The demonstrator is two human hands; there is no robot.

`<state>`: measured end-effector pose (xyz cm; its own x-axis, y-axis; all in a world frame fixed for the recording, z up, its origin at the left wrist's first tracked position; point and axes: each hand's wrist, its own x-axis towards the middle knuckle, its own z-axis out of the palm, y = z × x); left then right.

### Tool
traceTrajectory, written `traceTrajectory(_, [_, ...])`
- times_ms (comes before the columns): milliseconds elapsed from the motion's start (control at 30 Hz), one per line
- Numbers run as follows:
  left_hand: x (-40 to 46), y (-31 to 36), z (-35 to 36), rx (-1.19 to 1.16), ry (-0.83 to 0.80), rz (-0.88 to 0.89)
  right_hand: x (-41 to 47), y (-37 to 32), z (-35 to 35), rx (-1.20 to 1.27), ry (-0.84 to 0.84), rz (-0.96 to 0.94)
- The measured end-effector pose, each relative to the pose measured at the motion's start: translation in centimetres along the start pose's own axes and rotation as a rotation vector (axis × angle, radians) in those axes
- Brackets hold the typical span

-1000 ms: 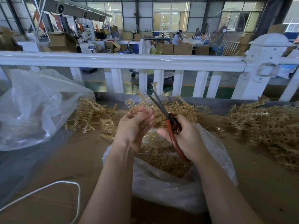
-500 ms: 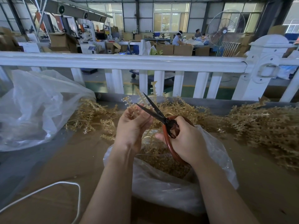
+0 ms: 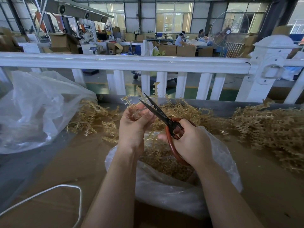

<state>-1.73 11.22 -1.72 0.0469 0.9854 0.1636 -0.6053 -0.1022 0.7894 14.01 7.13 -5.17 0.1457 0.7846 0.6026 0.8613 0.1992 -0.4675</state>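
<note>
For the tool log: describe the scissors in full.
The scissors have long, dark, pointed metal blades and big reddish-brown loop handles. The blades stand open in a narrow V, tips aimed up and left. The right hand grips the handles, fingers through a loop. The blades pass beside the left hand, which holds a tan plastic sprig, above an open clear bag.

Factory workshop, stacked cardboard boxes (image 3: 64,42), industrial fan (image 3: 227,32), overhead ducting (image 3: 77,9)

One wide-angle head camera looks forward and down, close above the left hand (image 3: 133,129) and right hand (image 3: 192,142), with the white railing (image 3: 125,63) beyond.
</note>
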Motion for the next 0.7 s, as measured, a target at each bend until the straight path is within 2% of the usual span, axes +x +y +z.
traceTrajectory(400, [-0.12, 0.19, 0.08, -0.039, -0.006, 0.007, -0.15, 0.00, 0.07, 0.011, 0.053, -0.009])
traceTrajectory(700, [0.00, -0.19, -0.22, 0.116, -0.073, 0.126, 0.02, -0.59, -0.68, -0.050, 0.026, -0.016])
